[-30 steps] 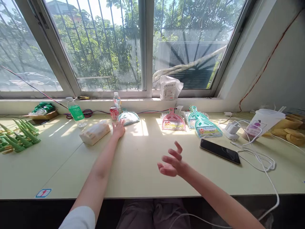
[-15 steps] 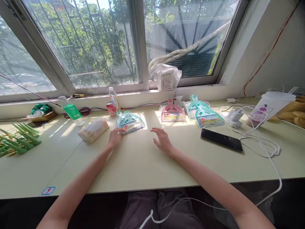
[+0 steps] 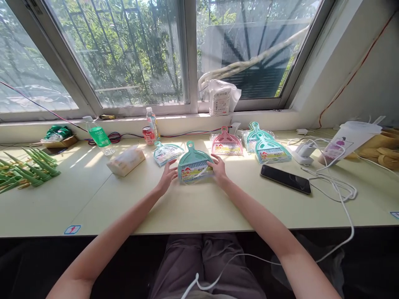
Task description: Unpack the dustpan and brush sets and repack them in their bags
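Observation:
A teal dustpan-and-brush set (image 3: 193,165) in clear wrap lies between my two hands. My left hand (image 3: 167,178) is at its left edge, fingers apart. My right hand (image 3: 218,167) has its fingers on the right edge of the wrap, thumb and fingers around it. Just behind and to the left lies another teal set (image 3: 167,153). A pink set (image 3: 227,142) is behind my right hand, and two more teal sets, one in front (image 3: 270,149) and one behind it (image 3: 256,135), overlap to the right.
A tissue pack (image 3: 126,161), a green-labelled bottle (image 3: 99,136) and a red can (image 3: 149,135) stand left. On the right are a black phone (image 3: 285,179), white cables (image 3: 341,195) and a plastic cup (image 3: 350,141). Green spiky items (image 3: 34,170) lie far left.
One teal set has come off the other and now lies nearer, between my hands. Both hands have moved to its sides, and the camera view has shifted slightly.

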Available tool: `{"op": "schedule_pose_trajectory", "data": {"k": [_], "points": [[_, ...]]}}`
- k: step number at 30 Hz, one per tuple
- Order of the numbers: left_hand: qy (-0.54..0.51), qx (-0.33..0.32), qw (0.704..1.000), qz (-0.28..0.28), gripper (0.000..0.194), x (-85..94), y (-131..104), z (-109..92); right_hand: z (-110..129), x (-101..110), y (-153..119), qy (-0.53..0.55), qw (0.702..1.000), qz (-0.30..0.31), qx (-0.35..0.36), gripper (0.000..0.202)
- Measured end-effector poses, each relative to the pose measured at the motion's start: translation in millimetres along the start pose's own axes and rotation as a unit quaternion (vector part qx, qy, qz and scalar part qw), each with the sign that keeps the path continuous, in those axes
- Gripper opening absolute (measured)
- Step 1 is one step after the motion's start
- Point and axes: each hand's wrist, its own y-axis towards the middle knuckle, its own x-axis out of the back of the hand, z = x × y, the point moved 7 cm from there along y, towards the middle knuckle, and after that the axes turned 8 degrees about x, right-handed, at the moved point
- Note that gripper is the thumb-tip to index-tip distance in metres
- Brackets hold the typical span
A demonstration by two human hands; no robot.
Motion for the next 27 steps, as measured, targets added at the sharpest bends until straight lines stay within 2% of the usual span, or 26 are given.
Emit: {"op": "schedule_pose_trajectory", "data": {"k": [1,2,3,4,6,7,9,11,12,14,17,19,23,25,27], "points": [[-0.030,0.006,0.999,-0.036,0.064,-0.4,13.1,-2.4,4.4,7.3,2.7,0.043,0.999,-0.024,0.006,0.050],[-0.048,0.008,0.998,-0.044,0.070,-4.7,26.2,-4.7,11.1,13.8,4.8,0.067,0.997,-0.039,0.024,0.047],[-0.054,0.013,0.998,-0.013,0.072,-13.9,38.6,-6.0,19.4,19.4,6.2,0.071,0.995,-0.048,0.051,0.045],[-0.054,0.026,0.997,0.044,0.072,-26.4,48.6,-5.4,28.3,23.3,6.7,0.064,0.993,-0.049,0.082,0.042],[-0.046,0.058,0.985,0.153,0.067,-48.2,57.6,0.3,43.1,26.2,5.1,0.020,0.990,-0.036,0.134,0.038],[-0.048,0.074,0.980,0.177,0.064,-53.1,58.2,4.7,49.1,25.6,2.9,-0.015,0.987,-0.028,0.158,0.038],[-0.059,0.091,0.982,0.155,0.060,-50.2,55.8,13.5,60.5,22.2,-5.1,-0.114,0.970,-0.023,0.216,0.040],[-0.066,0.090,0.988,0.105,0.056,-39.8,51.1,19.6,70.7,14.0,-16.9,-0.226,0.934,-0.015,0.275,0.043],[-0.067,0.084,0.991,0.084,0.056,-34.5,49.2,21.2,73.9,7.1,-23.0,-0.272,0.915,0.003,0.298,0.042],[-0.072,0.067,0.994,0.051,0.057,-25.4,48.6,22.0,74.0,-11.1,-33.4,-0.322,0.888,0.082,0.318,0.030],[-0.109,0.039,0.993,0.021,0.058,-17.2,54.7,21.3,61.0,-34.0,-41.8,-0.307,0.887,0.213,0.272,0.018],[-0.127,0.031,0.991,0.017,0.058,-16.1,59.4,21.7,48.8,-37.9,-39.9,-0.263,0.912,0.241,0.203,0.023],[-0.142,0.022,0.989,0.042,0.059,-19.9,61.0,19.9,24.6,-25.9,-27.3,-0.111,0.974,0.195,0.034,0.031],[-0.142,0.013,0.987,0.078,0.061,-25.1,57.3,15.4,15.8,-16.4,-22.5,-0.034,0.988,0.148,-0.037,0.027],[-0.139,0.005,0.984,0.113,0.067,-29.4,52.5,10.3,11.7,-8.2,-19.7,0.024,0.992,0.099,-0.072,0.026]]}}
